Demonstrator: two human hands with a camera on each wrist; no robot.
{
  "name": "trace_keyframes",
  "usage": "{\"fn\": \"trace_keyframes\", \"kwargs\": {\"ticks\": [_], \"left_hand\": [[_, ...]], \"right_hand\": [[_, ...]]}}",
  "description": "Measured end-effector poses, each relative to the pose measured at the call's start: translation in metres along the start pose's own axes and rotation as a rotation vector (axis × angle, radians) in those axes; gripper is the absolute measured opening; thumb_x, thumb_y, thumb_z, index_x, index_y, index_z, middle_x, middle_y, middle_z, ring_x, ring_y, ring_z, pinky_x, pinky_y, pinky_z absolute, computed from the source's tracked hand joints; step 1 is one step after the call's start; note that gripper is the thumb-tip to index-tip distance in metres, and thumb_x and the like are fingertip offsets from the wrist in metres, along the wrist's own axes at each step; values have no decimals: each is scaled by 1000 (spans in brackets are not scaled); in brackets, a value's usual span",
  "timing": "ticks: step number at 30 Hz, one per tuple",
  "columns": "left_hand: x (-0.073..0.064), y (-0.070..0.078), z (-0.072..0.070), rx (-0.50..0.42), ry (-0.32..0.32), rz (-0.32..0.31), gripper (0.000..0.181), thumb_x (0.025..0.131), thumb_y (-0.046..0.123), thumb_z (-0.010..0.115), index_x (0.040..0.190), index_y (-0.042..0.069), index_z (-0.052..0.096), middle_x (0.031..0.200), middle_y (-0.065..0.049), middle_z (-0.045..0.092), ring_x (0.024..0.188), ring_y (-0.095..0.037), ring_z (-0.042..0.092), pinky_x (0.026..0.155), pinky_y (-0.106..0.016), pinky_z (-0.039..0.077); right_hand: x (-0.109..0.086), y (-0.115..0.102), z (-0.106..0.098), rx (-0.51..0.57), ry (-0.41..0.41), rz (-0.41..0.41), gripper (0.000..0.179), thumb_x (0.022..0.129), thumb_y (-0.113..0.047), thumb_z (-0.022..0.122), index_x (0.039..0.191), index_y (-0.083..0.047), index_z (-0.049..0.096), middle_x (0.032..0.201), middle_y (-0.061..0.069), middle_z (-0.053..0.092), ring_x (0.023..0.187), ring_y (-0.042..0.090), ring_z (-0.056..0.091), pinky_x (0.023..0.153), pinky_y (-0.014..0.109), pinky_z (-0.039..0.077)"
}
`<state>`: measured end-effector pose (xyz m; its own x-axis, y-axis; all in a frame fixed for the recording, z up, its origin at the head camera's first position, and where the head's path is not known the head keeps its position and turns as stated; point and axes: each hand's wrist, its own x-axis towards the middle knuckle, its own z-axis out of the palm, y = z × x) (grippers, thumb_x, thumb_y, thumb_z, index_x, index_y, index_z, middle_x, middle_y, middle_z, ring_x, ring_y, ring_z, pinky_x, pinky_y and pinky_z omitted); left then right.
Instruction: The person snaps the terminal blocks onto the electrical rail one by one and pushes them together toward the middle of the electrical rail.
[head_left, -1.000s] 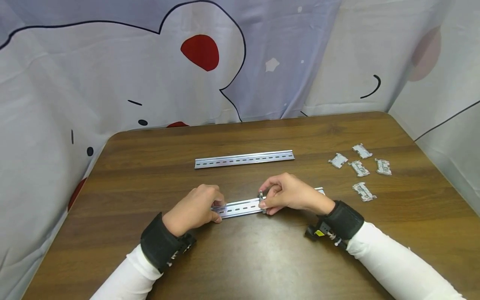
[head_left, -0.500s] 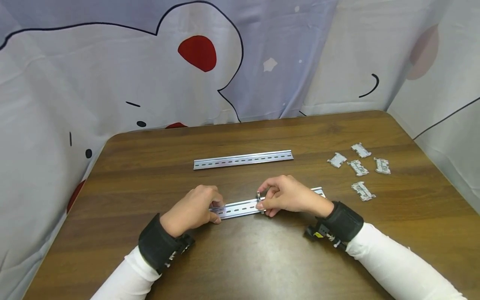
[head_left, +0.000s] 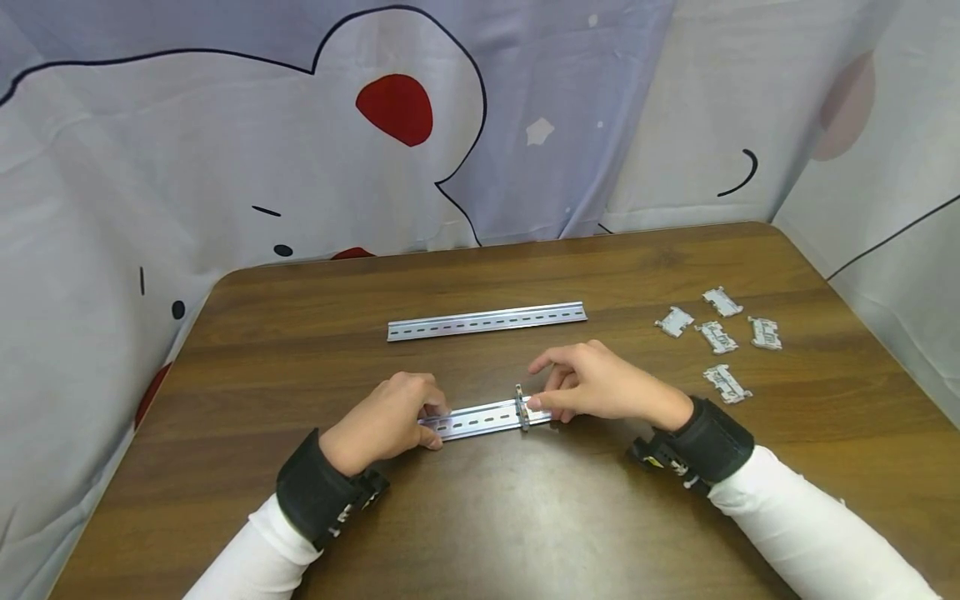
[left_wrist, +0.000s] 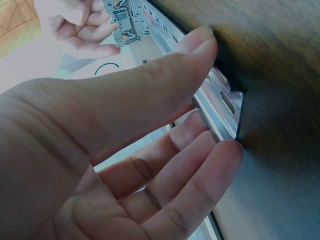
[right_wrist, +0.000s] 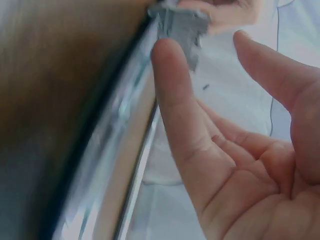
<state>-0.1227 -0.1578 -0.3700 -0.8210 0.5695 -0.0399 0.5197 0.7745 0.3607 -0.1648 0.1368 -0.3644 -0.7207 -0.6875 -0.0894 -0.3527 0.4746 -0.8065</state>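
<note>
A slotted metal DIN rail (head_left: 480, 420) lies on the table in front of me. My left hand (head_left: 384, 423) grips its left end, thumb on the near edge and fingers on the far edge; the left wrist view shows that rail end (left_wrist: 222, 107) between them. A thin grey terminal block (head_left: 522, 408) stands upright across the rail. Just right of it is my right hand (head_left: 607, 385), fingers spread and holding nothing. In the right wrist view the terminal block (right_wrist: 187, 30) sits beyond a fingertip, and the right hand covers part of the rail in the head view.
Another DIN rail (head_left: 487, 321) lies farther back, roughly parallel. Several loose terminal blocks (head_left: 716, 337) lie flat at the right side of the wooden table (head_left: 300, 325). A printed cloth (head_left: 540, 183) hangs behind the table's far edge.
My right hand has let go of the terminal block and moved slightly right, its fingers spreading apart. The block stays standing on the rail. The left hand keeps its grip on the rail.
</note>
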Motion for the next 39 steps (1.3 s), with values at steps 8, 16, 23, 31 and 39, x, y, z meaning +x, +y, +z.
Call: {"fn": "trace_keyframes", "kwargs": {"ticks": [8,16,23,31,39], "left_hand": [[0,0,0,-8,-8,-14,21,68,16,90,80,12,73,76,1,57,68,-10,51,62,-26,44],[0,-1,0,-27,-15,-17,21,68,15,89,84,12,75,79,1,59,69,-11,52,62,-25,44],[-1,-1,-1,-34,-17,-21,22,69,15,89,86,11,75,80,1,60,68,-9,48,61,-25,43],[0,-1,0,-40,-15,-23,22,69,15,89,84,11,75,79,1,59,70,-12,53,63,-25,45],[0,-1,0,-47,-13,-15,22,69,14,89,84,11,75,80,0,59,72,-14,56,64,-25,46]], "right_hand": [[-9,16,-47,-160,245,83,33,89,-24,72,114,-3,65,80,7,72,64,22,68,57,29,54],[-31,36,-98,-245,446,250,37,92,-33,68,114,-4,66,77,6,72,67,21,70,57,27,51],[-44,51,-121,-332,487,344,41,93,-37,65,116,-4,66,74,4,72,69,20,70,59,27,47],[-50,64,-129,-388,471,428,48,94,-37,63,119,3,62,75,8,72,66,18,68,81,51,48],[-49,79,-128,-396,402,525,45,94,-33,62,113,8,63,68,6,70,62,19,68,74,49,51]]}}
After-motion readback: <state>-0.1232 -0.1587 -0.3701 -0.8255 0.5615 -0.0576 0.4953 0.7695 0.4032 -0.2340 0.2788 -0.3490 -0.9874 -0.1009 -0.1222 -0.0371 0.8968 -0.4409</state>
